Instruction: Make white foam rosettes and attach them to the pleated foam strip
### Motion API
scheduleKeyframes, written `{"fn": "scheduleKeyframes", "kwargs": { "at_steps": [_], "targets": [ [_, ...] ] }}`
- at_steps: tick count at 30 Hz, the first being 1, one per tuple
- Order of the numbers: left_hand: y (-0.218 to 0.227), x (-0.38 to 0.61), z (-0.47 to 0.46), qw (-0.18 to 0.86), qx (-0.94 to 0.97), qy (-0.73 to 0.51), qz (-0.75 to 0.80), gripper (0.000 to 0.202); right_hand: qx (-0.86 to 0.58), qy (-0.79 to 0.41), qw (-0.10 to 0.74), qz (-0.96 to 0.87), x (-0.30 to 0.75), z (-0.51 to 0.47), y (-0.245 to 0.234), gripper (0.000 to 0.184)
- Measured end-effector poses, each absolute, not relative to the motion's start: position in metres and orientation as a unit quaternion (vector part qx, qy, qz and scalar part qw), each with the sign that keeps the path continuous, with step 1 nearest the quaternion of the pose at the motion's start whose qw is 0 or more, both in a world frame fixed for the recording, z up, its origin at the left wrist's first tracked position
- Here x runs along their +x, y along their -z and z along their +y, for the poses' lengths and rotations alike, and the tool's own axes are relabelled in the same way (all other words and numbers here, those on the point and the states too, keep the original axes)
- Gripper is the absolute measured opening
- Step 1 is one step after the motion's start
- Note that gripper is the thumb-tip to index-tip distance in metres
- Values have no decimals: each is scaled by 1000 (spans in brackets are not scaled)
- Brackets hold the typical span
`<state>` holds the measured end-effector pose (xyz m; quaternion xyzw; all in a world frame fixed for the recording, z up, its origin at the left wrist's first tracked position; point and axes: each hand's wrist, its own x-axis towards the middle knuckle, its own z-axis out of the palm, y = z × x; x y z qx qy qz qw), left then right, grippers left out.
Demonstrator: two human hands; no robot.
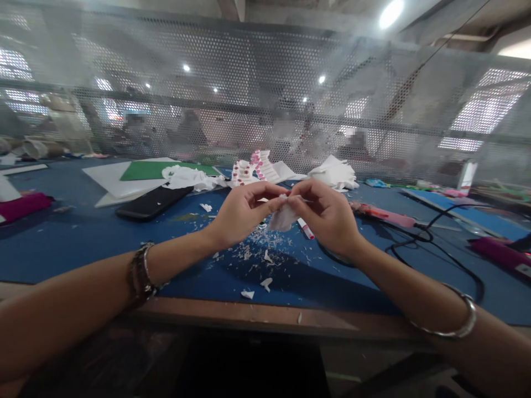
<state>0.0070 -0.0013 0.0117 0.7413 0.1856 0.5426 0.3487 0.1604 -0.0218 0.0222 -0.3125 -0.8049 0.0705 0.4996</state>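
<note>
Both my hands meet above the blue table mat. My left hand and my right hand pinch a small white piece of soft material between their fingertips, fingers closed on it. Under them lie several white scraps scattered on the mat. A thin red and white pen lies just below my right hand. I wear bracelets on the left wrist and a metal bangle on the right.
A black phone lies at left, next to white and green sheets. Behind are white pieces with red dots and crumpled white material. A pink tool with black cable lies at right. A perforated metal screen closes the back.
</note>
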Motion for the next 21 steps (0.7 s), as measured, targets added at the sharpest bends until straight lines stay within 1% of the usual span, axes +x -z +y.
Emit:
{"fn": "scheduleKeyframes", "kwargs": {
  "at_steps": [4, 6, 8, 14, 18, 21],
  "targets": [
    [-13, 6, -1, 299, 763, -533, 209, 12, -327, -110, 500, -794, 160, -19, -21, 6],
    [-14, 5, 1, 289, 767, -533, 210, 12, -329, -138, 505, -786, 160, -18, -21, 4],
    [-14, 5, 3, 287, 767, -535, 206, 11, -315, -152, 505, -789, 161, -17, -21, 8],
    [-13, 5, 5, 304, 770, -526, 197, 16, -283, -42, 471, -834, 166, -18, -24, 6],
    [-13, 4, 4, 310, 776, -513, 196, 17, -298, -23, 441, -846, 168, -19, -27, 14],
    [-13, 4, 4, 311, 780, -506, 198, 15, -298, 18, 429, -853, 169, -21, -31, 13]
  ]
}}
